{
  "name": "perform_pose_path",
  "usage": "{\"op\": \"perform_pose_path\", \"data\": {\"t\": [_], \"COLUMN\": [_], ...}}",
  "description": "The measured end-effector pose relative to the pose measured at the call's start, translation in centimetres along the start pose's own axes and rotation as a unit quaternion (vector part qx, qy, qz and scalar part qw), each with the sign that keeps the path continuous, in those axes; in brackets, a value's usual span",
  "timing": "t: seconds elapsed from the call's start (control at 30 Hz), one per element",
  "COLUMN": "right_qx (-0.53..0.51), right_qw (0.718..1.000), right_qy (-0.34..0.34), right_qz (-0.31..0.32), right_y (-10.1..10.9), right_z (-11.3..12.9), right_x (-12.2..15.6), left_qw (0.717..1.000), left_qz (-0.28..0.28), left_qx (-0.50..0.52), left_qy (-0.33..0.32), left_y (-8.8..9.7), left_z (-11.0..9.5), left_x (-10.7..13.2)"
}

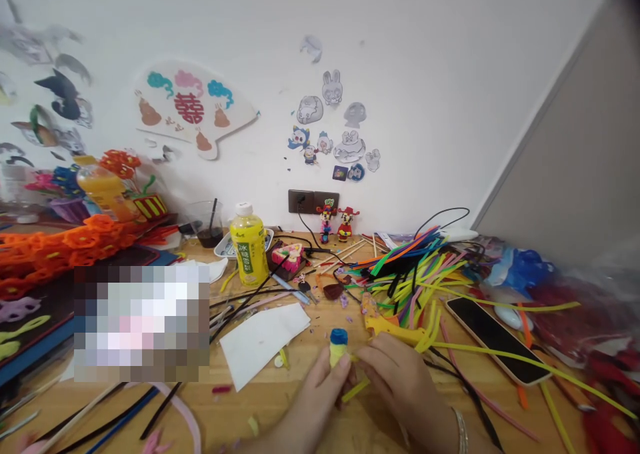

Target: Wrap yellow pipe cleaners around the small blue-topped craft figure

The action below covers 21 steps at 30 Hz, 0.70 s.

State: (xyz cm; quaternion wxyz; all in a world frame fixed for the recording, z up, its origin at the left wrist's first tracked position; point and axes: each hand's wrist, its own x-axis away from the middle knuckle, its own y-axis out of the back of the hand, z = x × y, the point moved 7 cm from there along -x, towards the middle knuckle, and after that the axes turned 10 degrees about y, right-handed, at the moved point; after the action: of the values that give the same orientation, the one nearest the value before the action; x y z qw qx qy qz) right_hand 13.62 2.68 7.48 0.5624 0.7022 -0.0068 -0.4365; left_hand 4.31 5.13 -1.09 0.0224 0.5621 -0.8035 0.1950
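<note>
View: head camera, looking forward and down at a wooden workbench (280, 414) against a white wall (430, 81).

Left hand (323, 397): at lower centre, fingers pinched around a yellow pipe-cleaner roll (338, 351) with a blue cap.

Right hand (400, 381): just beside the left and pressed against it, curled over the lower end of the roll; a silver bangle (461, 433) sits on the wrist. Whether it grips the roll, I cannot tell.

Hands: together, close around the roll, which stands upright between them. A short yellow pipe-cleaner strand (355, 391) slants out below them.

Nearest things: a yellow glue gun (393, 332) lies just past the right hand, at the foot of a heaped pile of multicoloured pipe cleaners (415, 274). A black-screened smartphone (495, 344) lies to the right, with a long yellow pipe cleaner (520, 364) running beside it.

Left of the hands: a sheet of white paper (263, 344) lies on the bench. Behind it stand a yellow-green drink bottle (249, 247) and a glass of dark liquid (206, 226).

Far left: orange pipe-cleaner flowers (65, 247) lie heaped on a dark board; a pixelated patch (143, 324) hides part of this area.

Back wall: two small figurines (335, 222) stand below a brown wall socket (313, 202), with paper cut-outs (333, 127) and a paper fan (195, 107) above.
</note>
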Motion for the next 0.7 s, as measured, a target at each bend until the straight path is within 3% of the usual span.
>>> {"op": "perform_pose_path", "data": {"t": [0.2, 0.47, 0.6, 0.7], "right_qx": [-0.029, -0.101, -0.2, -0.287], "right_qw": [0.999, 0.99, 0.968, 0.932], "right_qy": [-0.017, -0.082, -0.151, -0.22], "right_qz": [-0.025, -0.054, -0.033, -0.026], "right_y": [0.1, 0.1, -0.5, -1.1], "right_z": [0.4, 0.0, -0.7, -1.4], "right_x": [0.3, 0.8, 0.8, 0.8], "left_qw": [0.997, 0.997, 0.99, 0.976], "left_qz": [0.014, 0.01, 0.014, 0.009], "left_qx": [-0.061, -0.067, -0.129, -0.198], "left_qy": [-0.046, -0.021, -0.054, -0.094], "left_y": [-1.0, -1.3, -1.5, -1.6], "left_z": [-2.0, -2.3, -2.9, -3.3], "left_x": [1.0, 1.6, 1.9, 2.1]}}
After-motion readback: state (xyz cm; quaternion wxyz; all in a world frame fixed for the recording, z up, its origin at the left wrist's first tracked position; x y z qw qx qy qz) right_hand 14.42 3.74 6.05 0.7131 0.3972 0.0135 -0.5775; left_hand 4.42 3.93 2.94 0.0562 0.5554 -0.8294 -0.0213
